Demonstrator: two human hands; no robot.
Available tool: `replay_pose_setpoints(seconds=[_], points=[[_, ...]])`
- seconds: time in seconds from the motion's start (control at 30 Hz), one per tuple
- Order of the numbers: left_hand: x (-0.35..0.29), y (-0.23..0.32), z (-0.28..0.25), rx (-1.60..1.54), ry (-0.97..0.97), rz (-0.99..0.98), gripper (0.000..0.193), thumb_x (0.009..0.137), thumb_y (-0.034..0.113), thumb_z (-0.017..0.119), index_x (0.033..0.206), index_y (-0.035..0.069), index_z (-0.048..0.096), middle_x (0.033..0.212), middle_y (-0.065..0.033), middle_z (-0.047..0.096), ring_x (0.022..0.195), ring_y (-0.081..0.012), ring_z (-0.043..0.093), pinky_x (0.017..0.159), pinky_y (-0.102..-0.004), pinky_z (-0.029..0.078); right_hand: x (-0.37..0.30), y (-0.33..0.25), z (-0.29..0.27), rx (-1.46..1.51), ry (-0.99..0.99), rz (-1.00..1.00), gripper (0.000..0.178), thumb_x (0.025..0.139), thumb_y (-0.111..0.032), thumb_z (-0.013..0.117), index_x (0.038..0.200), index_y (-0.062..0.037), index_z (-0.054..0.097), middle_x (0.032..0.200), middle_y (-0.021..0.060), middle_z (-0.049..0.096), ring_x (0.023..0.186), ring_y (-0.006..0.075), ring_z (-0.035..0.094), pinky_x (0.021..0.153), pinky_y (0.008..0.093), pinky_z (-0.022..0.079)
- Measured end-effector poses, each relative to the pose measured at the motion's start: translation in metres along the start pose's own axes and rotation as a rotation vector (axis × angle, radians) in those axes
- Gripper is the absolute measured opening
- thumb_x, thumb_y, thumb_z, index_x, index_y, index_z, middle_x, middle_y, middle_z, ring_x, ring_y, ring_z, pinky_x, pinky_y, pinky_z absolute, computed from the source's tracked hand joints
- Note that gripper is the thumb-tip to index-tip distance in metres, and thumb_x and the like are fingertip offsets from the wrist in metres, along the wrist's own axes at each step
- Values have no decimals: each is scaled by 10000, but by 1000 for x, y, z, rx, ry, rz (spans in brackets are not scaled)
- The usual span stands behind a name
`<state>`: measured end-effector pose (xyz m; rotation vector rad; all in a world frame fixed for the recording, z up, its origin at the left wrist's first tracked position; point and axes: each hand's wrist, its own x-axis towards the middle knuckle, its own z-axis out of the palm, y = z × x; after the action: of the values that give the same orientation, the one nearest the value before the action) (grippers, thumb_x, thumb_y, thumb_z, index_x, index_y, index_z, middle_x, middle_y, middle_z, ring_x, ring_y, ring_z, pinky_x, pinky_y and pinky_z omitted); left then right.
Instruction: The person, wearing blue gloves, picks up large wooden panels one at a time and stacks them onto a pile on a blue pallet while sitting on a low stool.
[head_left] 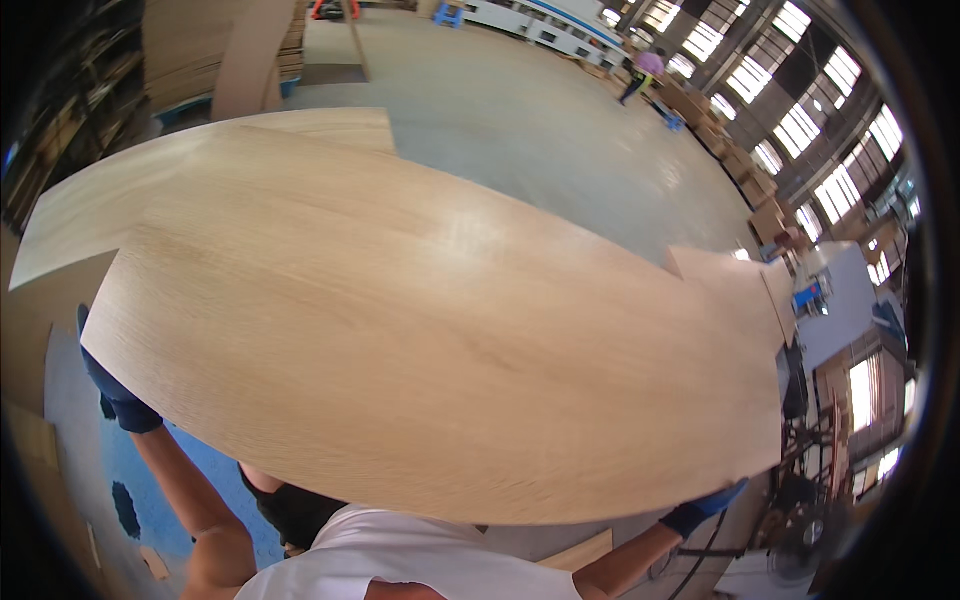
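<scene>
A large light-wood veneered board (420, 330) fills the middle of the view, held flat in front of me. My left hand (112, 392), in a dark blue glove, grips the board's left edge from underneath. My right hand (705, 508), also in a dark blue glove, grips the board's lower right edge. Most of both hands is hidden under the board. A second similar board (150, 180) lies beneath and behind it at the left.
Stacked boards (215, 50) stand at the back left. A smaller wood panel (745, 290) sits at the right beside a machine (850, 310). Grey concrete floor (560, 130) stretches ahead. A person (645, 70) walks far off by stacked material.
</scene>
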<state>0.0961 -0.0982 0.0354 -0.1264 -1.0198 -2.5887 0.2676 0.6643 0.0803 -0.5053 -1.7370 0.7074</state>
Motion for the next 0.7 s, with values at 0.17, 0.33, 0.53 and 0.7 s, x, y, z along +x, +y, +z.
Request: replay_pose_setpoints(seconds=[0.17, 0.33, 0.53, 0.7], points=[[-29, 23, -67, 28, 165, 273, 479, 894, 361, 319, 1150, -21, 452, 1137, -155, 514, 1012, -282, 504, 874, -375, 394, -35, -35, 25, 616, 26, 362, 552, 869, -371, 376, 1255, 18, 309, 1275, 209, 346, 1104, 324, 417, 928, 444, 359], [-32, 46, -147, 22, 652, 312, 521, 858, 401, 390, 1141, -33, 456, 1099, -164, 529, 982, -283, 522, 861, -361, 414, -69, -79, 92, 866, -254, 532, 549, 844, -362, 435, 1231, 19, 350, 1234, 206, 395, 1092, 319, 430, 914, 437, 372], [-10, 100, -222, 162, 781, 409, 470, 842, 326, 435, 1121, -51, 469, 1071, -168, 539, 972, -253, 535, 854, -359, 424, -125, -154, 211, 1026, -422, 751, 447, 827, -273, 484, 1190, -22, 414, 1185, 134, 456, 1070, 272, 449, 873, 417, 397], [28, 92, -229, 78, 551, 391, 441, 860, 275, 416, 1179, -29, 429, 1134, -157, 505, 1026, -257, 501, 897, -361, 395, -189, -223, 317, 1384, -868, 1050, 366, 825, -179, 501, 1163, -53, 439, 1062, 93, 550, 989, 222, 516, 843, 380, 424]])
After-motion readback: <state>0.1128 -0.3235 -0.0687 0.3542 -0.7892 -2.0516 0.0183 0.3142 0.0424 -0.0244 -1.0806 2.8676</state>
